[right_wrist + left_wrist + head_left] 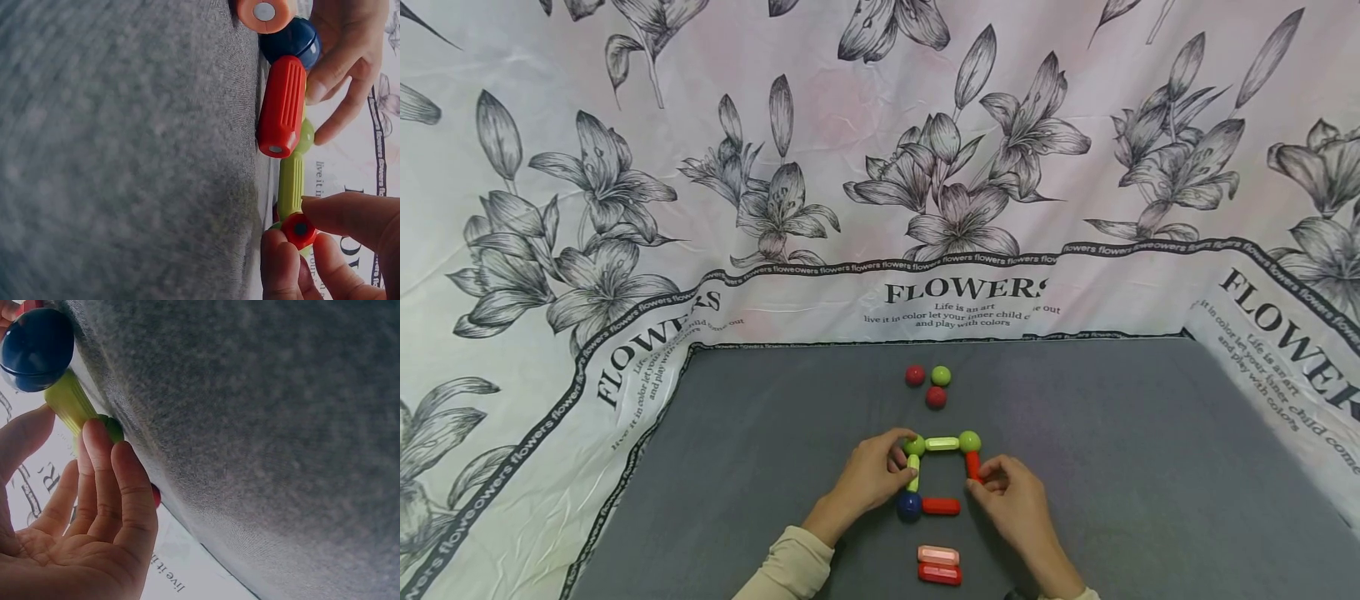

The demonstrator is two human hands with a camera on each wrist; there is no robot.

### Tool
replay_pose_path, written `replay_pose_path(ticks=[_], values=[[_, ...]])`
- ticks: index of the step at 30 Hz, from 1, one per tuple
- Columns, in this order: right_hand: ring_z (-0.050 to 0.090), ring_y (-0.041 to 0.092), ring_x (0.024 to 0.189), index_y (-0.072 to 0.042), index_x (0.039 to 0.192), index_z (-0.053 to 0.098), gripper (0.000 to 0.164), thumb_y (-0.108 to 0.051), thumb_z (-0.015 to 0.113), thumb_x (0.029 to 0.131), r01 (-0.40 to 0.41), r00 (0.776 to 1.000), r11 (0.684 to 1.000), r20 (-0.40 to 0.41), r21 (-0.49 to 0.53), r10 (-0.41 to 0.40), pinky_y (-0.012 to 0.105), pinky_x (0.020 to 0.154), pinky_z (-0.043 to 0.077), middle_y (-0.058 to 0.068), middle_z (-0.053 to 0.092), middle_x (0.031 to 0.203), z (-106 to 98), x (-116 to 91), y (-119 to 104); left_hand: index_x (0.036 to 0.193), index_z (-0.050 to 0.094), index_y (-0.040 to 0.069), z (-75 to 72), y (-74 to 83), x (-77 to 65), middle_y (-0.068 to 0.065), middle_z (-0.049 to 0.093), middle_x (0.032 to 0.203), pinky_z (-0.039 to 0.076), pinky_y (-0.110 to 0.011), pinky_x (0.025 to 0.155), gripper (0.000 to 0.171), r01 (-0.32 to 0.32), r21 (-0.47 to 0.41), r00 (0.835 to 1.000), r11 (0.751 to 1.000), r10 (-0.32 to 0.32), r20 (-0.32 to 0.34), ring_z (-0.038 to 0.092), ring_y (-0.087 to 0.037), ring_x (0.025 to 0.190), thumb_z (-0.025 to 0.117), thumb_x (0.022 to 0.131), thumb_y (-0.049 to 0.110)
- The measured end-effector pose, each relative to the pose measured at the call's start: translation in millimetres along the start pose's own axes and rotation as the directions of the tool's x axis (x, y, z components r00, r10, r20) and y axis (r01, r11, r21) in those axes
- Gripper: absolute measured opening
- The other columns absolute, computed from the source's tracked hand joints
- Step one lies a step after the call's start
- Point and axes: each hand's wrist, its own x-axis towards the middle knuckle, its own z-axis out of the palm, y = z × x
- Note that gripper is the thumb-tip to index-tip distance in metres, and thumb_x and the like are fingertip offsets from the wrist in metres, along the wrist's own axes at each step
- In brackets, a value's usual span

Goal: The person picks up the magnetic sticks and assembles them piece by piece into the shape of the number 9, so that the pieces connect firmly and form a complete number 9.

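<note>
My left hand [871, 473] pinches a yellow-green magnetic rod [913, 461] between thumb and fingers, its index finger at a green ball [916, 447]. This rod runs down to a dark blue ball [909, 507], from which a red rod [942, 506] extends right. Across the top, another yellow-green rod [942, 443] links the left green ball to a second green ball [969, 441]. Below that second ball, my right hand [1017, 498] pinches a red rod [973, 462] by its lower end. The right wrist view shows this rod's round end [300, 229] between the fingertips.
Two red balls [936, 397] and a green ball [941, 376] lie farther back on the grey tabletop [775, 417]. Nearer me are a salmon-pink rod [938, 555] and a red rod [940, 574], side by side. A flower-printed cloth [805, 308] borders the table behind and at both sides.
</note>
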Motion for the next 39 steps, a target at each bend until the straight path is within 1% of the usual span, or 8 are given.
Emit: replay_pose_path(ticks=[13,19,22,26,30,33,36,39], values=[[0.057,-0.001,0.066,-0.007,0.085,0.067,0.021,-0.007,0.086,0.076,-0.009,1.000,1.000,0.013,-0.007,0.009,0.018,0.061,0.048,0.007,0.066,0.086,-1.0,0.2,0.8,0.127,0.065,0.016,-1.2,1.2,0.3,0.000,0.065,0.087,0.044,-0.018,0.059,0.043,-0.016,-0.008,1.000,1.000,0.016,0.006,0.053,0.002,0.066,0.079,0.085,0.016],[0.058,0.001,0.066,-0.006,0.086,0.067,0.021,-0.008,0.086,0.076,-0.014,0.999,1.000,0.032,-0.004,0.014,0.018,0.062,0.048,0.006,0.067,0.084,-3.6,0.8,0.4,0.123,0.068,0.016,-1.0,4.0,0.0,0.001,0.066,0.090,0.045,-0.018,0.065,0.040,-0.043,0.005,0.999,0.999,0.043,-0.022,0.057,-0.005,0.074,0.080,0.084,0.015],[0.058,0.001,0.066,-0.006,0.087,0.067,0.020,-0.006,0.085,0.077,-0.021,0.999,1.000,0.043,-0.005,0.021,0.018,0.061,0.048,0.007,0.067,0.085,-4.0,0.6,1.1,0.123,0.068,0.016,-0.3,5.6,-1.3,0.002,0.066,0.094,0.048,-0.019,0.071,0.040,-0.066,0.005,0.998,0.998,0.066,-0.017,0.060,-0.007,0.080,0.080,0.085,0.017],[0.058,0.001,0.067,-0.006,0.087,0.068,0.019,-0.004,0.084,0.077,-0.022,0.999,1.000,0.042,-0.006,0.023,0.018,0.061,0.049,0.007,0.067,0.086,-4.4,-0.2,1.7,0.122,0.068,0.017,1.8,7.7,-2.6,0.000,0.069,0.100,0.050,-0.020,0.077,0.039,-0.128,-0.019,0.992,0.992,0.128,0.018,0.062,-0.008,0.088,0.081,0.086,0.021],[0.061,0.002,0.069,-0.007,0.085,0.068,0.017,-0.005,0.083,0.078,0.008,1.000,1.000,0.026,-0.018,-0.008,0.018,0.062,0.050,0.006,0.067,0.086,-5.3,-2.5,1.2,0.121,0.069,0.018,3.3,11.7,-4.6,-0.002,0.071,0.101,0.049,-0.018,0.075,0.037,-0.184,-0.043,0.979,0.982,0.187,0.076,0.063,-0.009,0.088,0.080,0.087,0.025],[0.065,0.005,0.073,-0.008,0.085,0.069,0.016,-0.005,0.083,0.078,0.033,0.999,0.999,0.021,-0.023,-0.033,0.019,0.064,0.052,0.005,0.069,0.087,-5.9,-6.2,-0.3,0.120,0.070,0.018,4.9,13.6,-5.4,0.001,0.072,0.101,0.050,-0.019,0.080,0.035,-0.224,-0.038,0.968,0.974,0.227,0.106,0.065,-0.009,0.091,0.079,0.087,0.028],[0.067,0.007,0.075,-0.009,0.086,0.070,0.015,-0.005,0.083,0.079,0.034,0.999,0.999,0.027,-0.022,-0.034,0.019,0.066,0.053,0.004,0.070,0.088,-7.2,-10.3,-3.9,0.119,0.071,0.019,5.7,15.1,-6.2,0.005,0.074,0.103,0.051,-0.022,0.088,0.035,-0.252,-0.021,0.959,0.967,0.253,0.127,0.067,-0.009,0.097,0.079,0.087,0.030],[0.067,0.007,0.077,-0.010,0.089,0.071,0.014,-0.006,0.082,0.080,0.026,0.998,1.000,0.049,-0.017,-0.025,0.019,0.068,0.054,0.003,0.071,0.089,-10.0,-14.6,-9.5,0.119,0.071,0.020,5.5,17.1,-7.7,0.006,0.074,0.103,0.050,-0.024,0.092,0.035,-0.255,0.003,0.955,0.967,0.252,0.154,0.066,-0.010,0.099,0.079,0.087,0.031]])
